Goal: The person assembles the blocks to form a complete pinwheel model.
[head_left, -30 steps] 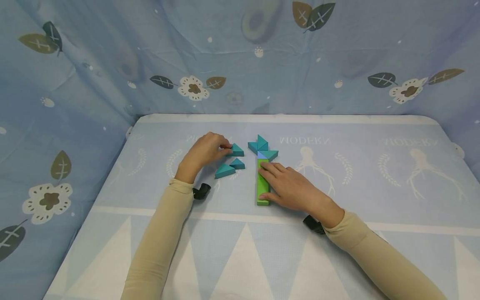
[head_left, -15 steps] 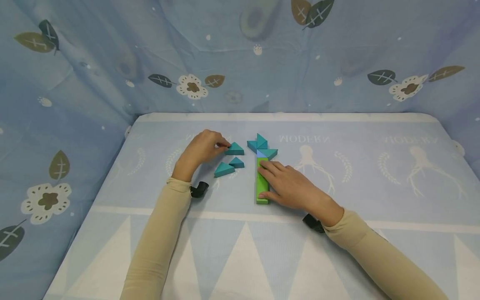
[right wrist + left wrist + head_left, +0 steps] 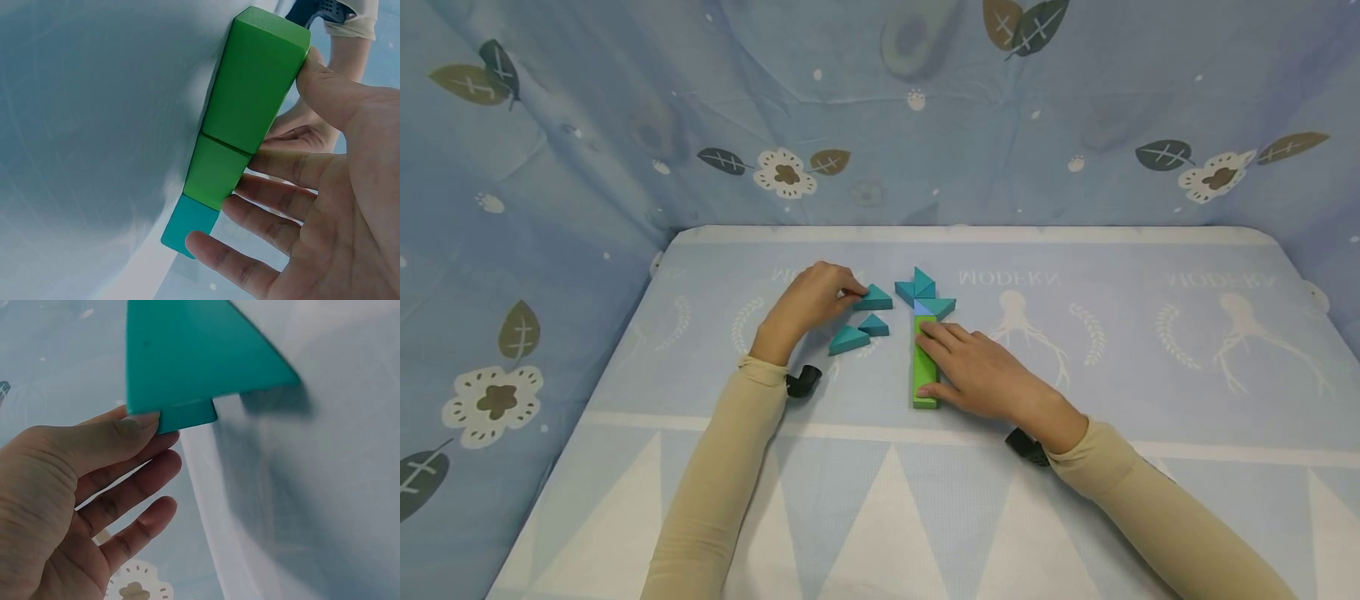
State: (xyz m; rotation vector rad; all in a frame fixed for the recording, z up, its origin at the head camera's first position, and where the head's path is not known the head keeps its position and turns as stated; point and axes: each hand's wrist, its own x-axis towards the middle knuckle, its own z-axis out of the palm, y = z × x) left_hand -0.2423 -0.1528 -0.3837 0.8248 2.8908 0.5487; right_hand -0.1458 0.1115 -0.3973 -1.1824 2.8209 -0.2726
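Note:
In the head view my left hand (image 3: 811, 304) pinches a teal triangular block (image 3: 874, 298) at its left end. The left wrist view shows thumb and index finger at the edge of a teal block (image 3: 187, 415), partly hidden behind a larger teal block (image 3: 194, 353). Two more teal triangular blocks, a larger one (image 3: 848, 340) and a smaller one (image 3: 873, 325), lie just below. My right hand (image 3: 981, 375) rests along a column of green blocks (image 3: 925, 387). Its fingers are extended and touch the column's side, with the green blocks (image 3: 256, 81) end to end in the right wrist view.
Several teal triangular blocks (image 3: 925, 285) and a small light-blue triangle (image 3: 922, 308) sit at the top of the green column. A patterned light-blue cloth covers the table (image 3: 1150, 350). Behind stands a blue printed curtain (image 3: 962, 167).
My left hand and the pinched triangular block have shifted slightly right, toward the top of the column. The right hand and green blocks have stayed in place.

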